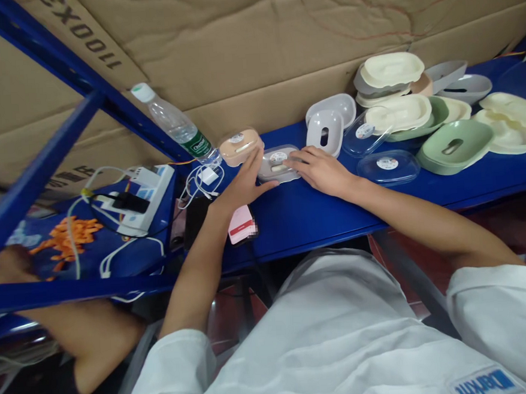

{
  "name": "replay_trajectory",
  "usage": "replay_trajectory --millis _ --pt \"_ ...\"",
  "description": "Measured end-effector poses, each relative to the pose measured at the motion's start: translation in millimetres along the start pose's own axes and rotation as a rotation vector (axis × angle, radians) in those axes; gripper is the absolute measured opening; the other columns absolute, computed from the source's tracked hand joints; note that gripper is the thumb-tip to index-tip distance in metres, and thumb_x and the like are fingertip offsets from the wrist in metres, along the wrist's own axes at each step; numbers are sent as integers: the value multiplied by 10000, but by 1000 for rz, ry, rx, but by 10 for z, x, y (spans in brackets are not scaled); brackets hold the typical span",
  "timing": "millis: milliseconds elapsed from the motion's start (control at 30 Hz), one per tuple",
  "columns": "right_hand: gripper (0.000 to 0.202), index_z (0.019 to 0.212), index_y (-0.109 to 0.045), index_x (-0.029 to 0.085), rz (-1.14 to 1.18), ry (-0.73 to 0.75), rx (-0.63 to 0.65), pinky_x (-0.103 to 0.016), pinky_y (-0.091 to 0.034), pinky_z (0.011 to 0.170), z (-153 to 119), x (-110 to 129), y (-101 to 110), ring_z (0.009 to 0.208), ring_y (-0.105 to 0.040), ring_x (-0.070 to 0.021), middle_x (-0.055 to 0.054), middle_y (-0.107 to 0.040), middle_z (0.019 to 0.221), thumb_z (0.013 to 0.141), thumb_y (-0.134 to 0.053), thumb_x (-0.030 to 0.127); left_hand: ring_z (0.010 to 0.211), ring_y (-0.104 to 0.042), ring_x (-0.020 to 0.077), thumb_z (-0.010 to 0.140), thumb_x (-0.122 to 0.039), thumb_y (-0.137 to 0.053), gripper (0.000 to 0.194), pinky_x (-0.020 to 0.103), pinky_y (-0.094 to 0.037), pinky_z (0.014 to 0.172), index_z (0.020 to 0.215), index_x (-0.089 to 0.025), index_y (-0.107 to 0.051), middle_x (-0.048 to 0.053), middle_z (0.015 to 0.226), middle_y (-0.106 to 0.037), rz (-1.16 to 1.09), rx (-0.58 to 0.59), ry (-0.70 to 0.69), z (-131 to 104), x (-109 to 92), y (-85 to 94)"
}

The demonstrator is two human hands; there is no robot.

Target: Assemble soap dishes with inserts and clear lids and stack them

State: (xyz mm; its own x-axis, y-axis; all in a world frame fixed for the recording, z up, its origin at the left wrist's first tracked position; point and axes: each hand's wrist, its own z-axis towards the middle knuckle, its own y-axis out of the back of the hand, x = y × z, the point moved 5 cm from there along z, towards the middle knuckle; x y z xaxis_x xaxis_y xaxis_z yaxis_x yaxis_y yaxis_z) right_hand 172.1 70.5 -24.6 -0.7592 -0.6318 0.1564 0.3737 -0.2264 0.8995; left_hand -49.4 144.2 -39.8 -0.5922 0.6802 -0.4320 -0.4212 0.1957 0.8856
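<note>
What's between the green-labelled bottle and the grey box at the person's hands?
The peach box, in the head view. The person's left hand also reaches in, its fingers along the seam between peach box and grey box.

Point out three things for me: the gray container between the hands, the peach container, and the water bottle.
Gray container (279, 159): head view, middle of its top.
Peach container (237, 147): head view, its top.
Water bottle (174, 124): head view, clear body above the green label.
</note>
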Motion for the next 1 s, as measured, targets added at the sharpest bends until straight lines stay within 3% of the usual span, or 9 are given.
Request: replay_trajectory --millis 100,233,300,467,567,700,767,900,1000 --pt "511 1546 -612 171 -40 19 10 -529 -451 1142 2 -1 -11 1355 -541 -347 -166 -630 1545 1089 -383 153 1695 -168 424 942 -888 -529 1128 612 -210 1353 1768 -201 -185 232 1808 -194 90 -48 -52 -20 -36 32" --pt "489 1557 -587 154 -106 5 -5 -532 -424 1091 8 25 73 1348 -557 -379 -185 -614 1564 1102 -428 238 1469 -499 376 1042 -735 -506 786 561 -392 1260 1628 -212 -502 197 1540 -527 243 -141 -101 14 -174 124" --pt "472 1523 -607 136 -148 -52 -56 -534 -408 1078 8 1 167 1317 -575 -389 -200 -635 1531 1105 -435 272 1362 -567 368 1062 -641 -532 637 546 -456 1199 1538 -222 -592 173 1415 -598 311 -134 -85 95 -262 144" --pt "384 1217 -744 75 -319 -246 -24 -532 -410 1028 -21 -147 283 1175 -632 -399 -248 -756 1240 1095 -471 315 1336 -573 437 1017 -496 -651 501 612 -442 1175 1431 -213 -643 189 1371 -606 410 -84 11 505 -352 145" --pt "319 1213 -741 80 -366 -271 51 -516 -415 1002 -28 -169 269 1124 -659 -384 -241 -775 1190 1066 -538 278 1367 -571 447 1003 -450 -675 470 641 -405 1201 1412 -222 -641 186 1383 -608 376 -96 74 783 -287 146" --pt "337 1237 -738 53 -376 -249 125 -494 -396 987 -15 -110 266 1079 -697 -354 -232 -784 1161 1042 -466 94 1429 -565 420 1034 -389 -616 462 645 -404 1218 1464 -220 -605 204 1461 -605 360 -126 95 989 -199 127" --pt "370 1213 -753 59 -377 -212 136 -479 -392 973 -13 -52 275 1062 -708 -340 -216 -793 1139 1021 -438 31 1524 -491 422 1037 -316 -581 536 661 -380 1242 1557 -193 -532 235 1596 -525 348 -124 95 976 -182 112" --pt "390 1246 -749 99 -270 -82 181 -450 -390 958 -31 99 218 1113 -708 -319 -178 -802 1160 987 -477 -5 1698 -205 395 996 -157 -500 717 649 -264 1328 1699 -170 -361 217 1827 -180 311 -87 0 709 -252 133" --pt "431 1302 -727 157 -33 60 233 -416 -381 959 -48 193 152 1199 -697 -282 -132 -801 1241 953 -538 -13 1715 -174 333 984 -134 -450 648 609 -216 1369 1620 -236 -527 108 1847 -190 253 -1 -170 381 -336 195"
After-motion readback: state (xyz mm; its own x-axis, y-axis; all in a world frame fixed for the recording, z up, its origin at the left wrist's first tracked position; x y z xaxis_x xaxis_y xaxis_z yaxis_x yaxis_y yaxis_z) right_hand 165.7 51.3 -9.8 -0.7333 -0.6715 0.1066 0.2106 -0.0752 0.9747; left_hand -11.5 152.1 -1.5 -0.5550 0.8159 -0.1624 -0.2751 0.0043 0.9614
